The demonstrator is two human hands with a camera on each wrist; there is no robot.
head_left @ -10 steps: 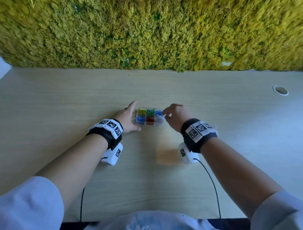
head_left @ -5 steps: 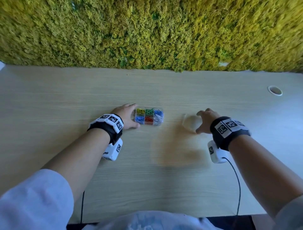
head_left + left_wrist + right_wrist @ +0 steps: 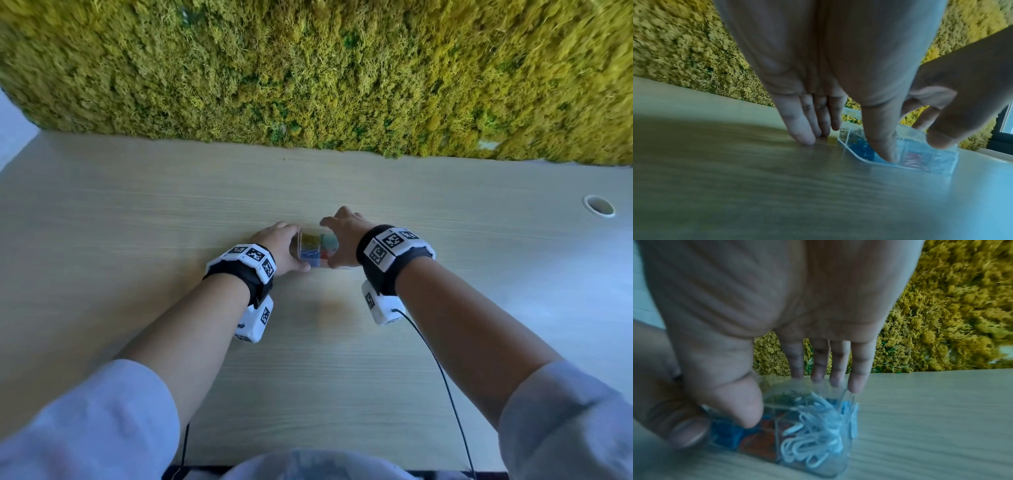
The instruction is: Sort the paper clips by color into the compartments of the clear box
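The clear box (image 3: 317, 248) (image 3: 920, 155) (image 3: 813, 426) sits mid-table, its compartments holding yellow (image 3: 308, 238), green (image 3: 329, 240), blue (image 3: 725, 434), red (image 3: 760, 446) and white clips (image 3: 809, 434). My left hand (image 3: 279, 245) (image 3: 838, 65) brackets the box's left end: straight fingertips (image 3: 803, 139) touch the table beside it, and the thumb rests on its near edge. My right hand (image 3: 346, 240) (image 3: 777, 296) is over the box's right part. It holds a clear lid (image 3: 781, 386) on top, fingers at the far edge and thumb at the near side. No loose clips show on the table.
The light wooden table (image 3: 137, 205) runs back to a moss wall (image 3: 308, 68). A round cable hole (image 3: 598, 205) is at the far right. Thin black cables hang from both wrist cameras toward the table's near edge.
My right hand went right to a clear lid lying on the table, then came back with it onto the box. My left hand stayed at the box's left end.
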